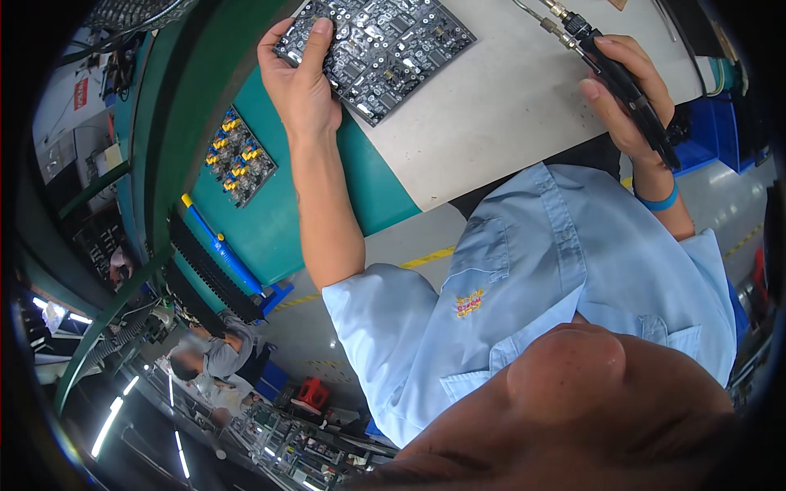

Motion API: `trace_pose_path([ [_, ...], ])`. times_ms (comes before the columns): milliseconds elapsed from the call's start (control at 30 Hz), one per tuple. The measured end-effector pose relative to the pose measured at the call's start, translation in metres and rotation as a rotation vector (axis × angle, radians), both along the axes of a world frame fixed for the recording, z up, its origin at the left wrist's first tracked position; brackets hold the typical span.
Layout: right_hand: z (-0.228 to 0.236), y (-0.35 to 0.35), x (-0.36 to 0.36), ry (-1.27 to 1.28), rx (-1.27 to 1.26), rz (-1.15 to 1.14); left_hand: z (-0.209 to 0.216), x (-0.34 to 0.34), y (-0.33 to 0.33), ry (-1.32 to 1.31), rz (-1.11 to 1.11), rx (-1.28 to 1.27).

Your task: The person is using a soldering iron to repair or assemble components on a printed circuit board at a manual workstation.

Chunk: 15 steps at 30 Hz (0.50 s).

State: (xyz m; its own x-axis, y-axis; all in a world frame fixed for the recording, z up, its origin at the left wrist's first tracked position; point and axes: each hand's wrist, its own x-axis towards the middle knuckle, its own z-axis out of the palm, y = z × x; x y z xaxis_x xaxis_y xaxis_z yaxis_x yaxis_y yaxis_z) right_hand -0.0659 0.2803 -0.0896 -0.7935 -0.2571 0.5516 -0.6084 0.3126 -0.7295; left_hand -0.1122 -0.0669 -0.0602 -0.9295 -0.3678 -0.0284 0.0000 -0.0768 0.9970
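My left hand (301, 90) grips a dark square circuit board (381, 53) by its left edge. The thumb lies on top of the board, which is crowded with small silvery and black parts, and the fingers are partly hidden beneath it. In my right hand (634, 98) is a soldering iron (622, 82) with a black handle and metal fittings at the front. Its front end points up and left toward the upper edge of the view, to the right of the board and apart from it. A blue band circles my right wrist.
A pale sheet (458, 135) covers part of the green tabletop (372, 184). Left of my forearm lies a second board (239, 159) with yellow and blue parts. A blue tube-shaped tool (233, 258) with a yellow tip is nearby. Blue bins (712, 135) stand at right; another person (221, 352) is lower left.
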Motion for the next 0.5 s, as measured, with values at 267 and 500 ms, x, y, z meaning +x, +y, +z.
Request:
trace_pose_path([
  [267,0.0033,-0.0034,-0.0006,0.037,0.017,0.051,-0.001,-0.0002,0.0003,0.033,-0.012,0.007],
  [500,0.0025,-0.0036,-0.0012,0.034,0.007,0.049,-0.004,-0.0001,0.0001,0.032,-0.029,0.087],
])
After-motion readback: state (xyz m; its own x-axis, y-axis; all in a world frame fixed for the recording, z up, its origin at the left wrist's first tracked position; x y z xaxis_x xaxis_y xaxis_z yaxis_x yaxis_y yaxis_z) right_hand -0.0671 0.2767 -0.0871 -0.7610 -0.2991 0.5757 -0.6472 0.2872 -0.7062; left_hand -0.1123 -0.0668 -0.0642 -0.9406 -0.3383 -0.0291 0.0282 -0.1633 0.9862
